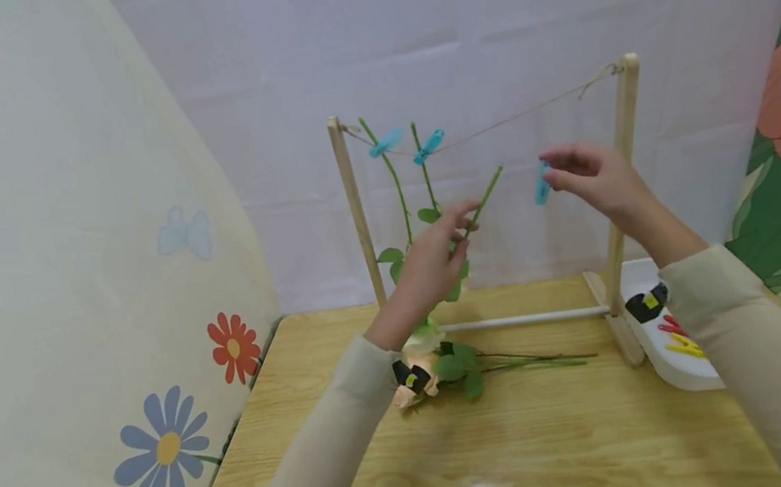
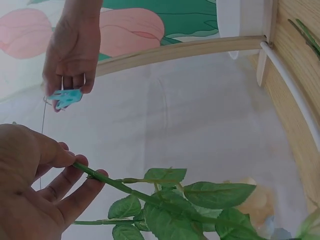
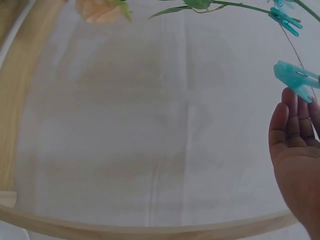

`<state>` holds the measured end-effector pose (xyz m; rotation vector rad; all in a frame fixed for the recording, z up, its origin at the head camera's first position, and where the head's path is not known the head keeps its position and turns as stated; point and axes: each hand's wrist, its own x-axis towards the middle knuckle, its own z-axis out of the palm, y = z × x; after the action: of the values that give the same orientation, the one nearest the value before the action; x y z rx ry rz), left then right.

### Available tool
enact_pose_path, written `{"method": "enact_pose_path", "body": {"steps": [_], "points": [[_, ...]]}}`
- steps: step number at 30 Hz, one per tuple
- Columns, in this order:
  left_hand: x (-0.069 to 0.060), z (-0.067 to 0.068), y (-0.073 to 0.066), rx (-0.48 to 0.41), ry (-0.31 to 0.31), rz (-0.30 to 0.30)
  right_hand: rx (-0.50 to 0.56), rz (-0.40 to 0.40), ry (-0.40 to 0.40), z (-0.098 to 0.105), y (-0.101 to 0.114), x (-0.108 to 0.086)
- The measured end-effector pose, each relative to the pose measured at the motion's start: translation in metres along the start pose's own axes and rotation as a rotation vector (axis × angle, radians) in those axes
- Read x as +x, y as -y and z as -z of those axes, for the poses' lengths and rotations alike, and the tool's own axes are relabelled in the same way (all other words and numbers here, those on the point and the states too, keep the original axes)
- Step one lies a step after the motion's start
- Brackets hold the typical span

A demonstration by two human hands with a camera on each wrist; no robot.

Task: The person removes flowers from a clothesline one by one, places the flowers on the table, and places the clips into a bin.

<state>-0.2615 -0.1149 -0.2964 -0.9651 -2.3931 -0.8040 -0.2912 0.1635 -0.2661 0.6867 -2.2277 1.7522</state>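
Observation:
Between thumb and fingers, my left hand [image 1: 434, 258] holds a green flower stem [image 1: 491, 189], its cut end slanting up to the right. Leaves [image 2: 170, 215] hang below the grip in the left wrist view; I cannot tell which bloom belongs to it. My right hand [image 1: 596, 178] pinches a blue clothespin [image 1: 541, 184], apart from the stem and just below the string [image 1: 520, 114]. Two more blue clothespins, a left one [image 1: 386, 143] and a right one [image 1: 429, 147], clip stems to the string, the flowers hanging downward behind my left hand.
The string runs between two wooden posts [image 1: 624, 108] joined low by a white rod [image 1: 529, 318]. More flowers [image 1: 417, 381] lie on the wooden table [image 1: 528, 437]. At right, a white tray [image 1: 691, 379] holds red and yellow clothespins [image 1: 684, 345], partly behind my right sleeve.

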Motion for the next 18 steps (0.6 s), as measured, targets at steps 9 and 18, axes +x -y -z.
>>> {"method": "enact_pose_path", "body": {"steps": [9, 18], "points": [[-0.012, 0.002, 0.003, 0.071, 0.068, -0.016, -0.154, -0.098, 0.037, 0.014, -0.013, -0.024], [-0.025, -0.013, 0.012, 0.132, 0.146, -0.022, -0.21, -0.114, 0.103, 0.032, -0.033, -0.047]]}}
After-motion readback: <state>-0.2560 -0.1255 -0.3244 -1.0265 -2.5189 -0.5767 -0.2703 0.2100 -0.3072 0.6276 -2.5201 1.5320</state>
